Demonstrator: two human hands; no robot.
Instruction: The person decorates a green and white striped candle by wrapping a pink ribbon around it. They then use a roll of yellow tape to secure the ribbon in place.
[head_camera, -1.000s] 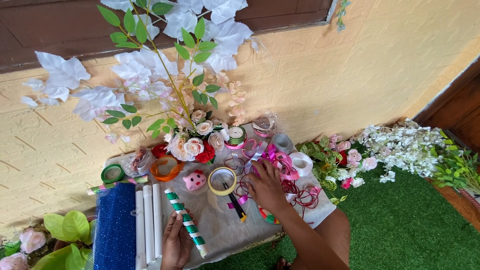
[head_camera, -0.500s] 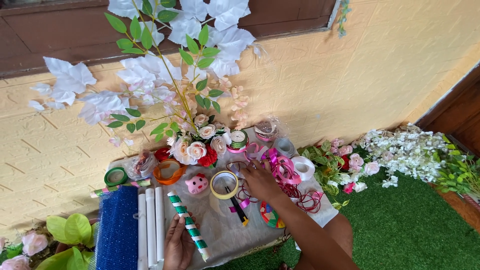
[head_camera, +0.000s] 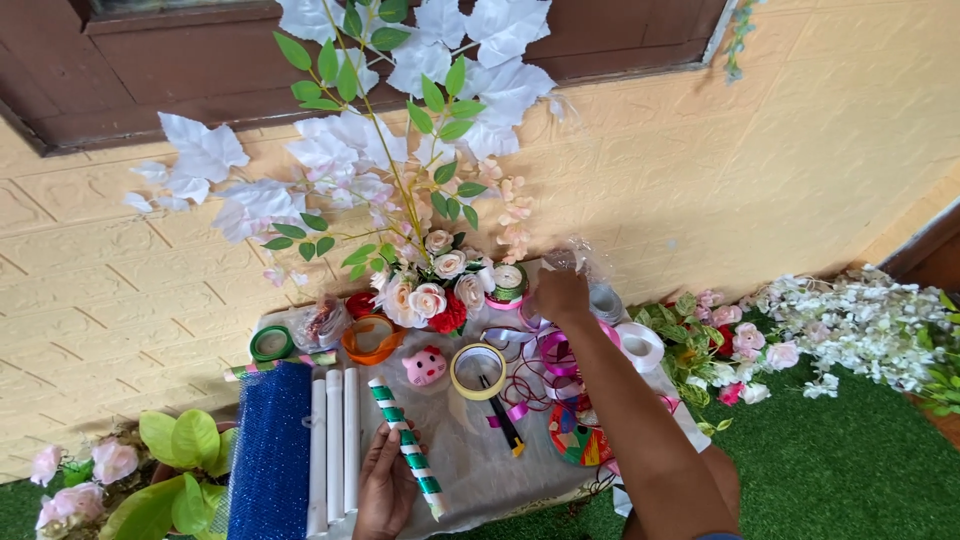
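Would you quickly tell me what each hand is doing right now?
Left hand: resting on the green-and-white striped roll.
Right hand: reaching among the ribbon spools; grip cannot be told.

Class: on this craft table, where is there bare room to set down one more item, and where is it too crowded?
Bare cloth lies between the striped stick and the cutter, below the yellow tape roll. Around the right hand, ribbons and flowers crowd the table. The white rolls and blue mesh fill the left.

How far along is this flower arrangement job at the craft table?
Done: an arrangement of cream and red artificial roses with white leaves stands at the wall. In hand: the left hand rests by the green-and-white striped roll; the right hand reaches to clear plastic wrap. Left: pink ribbon spools and loose white flowers lie unused.
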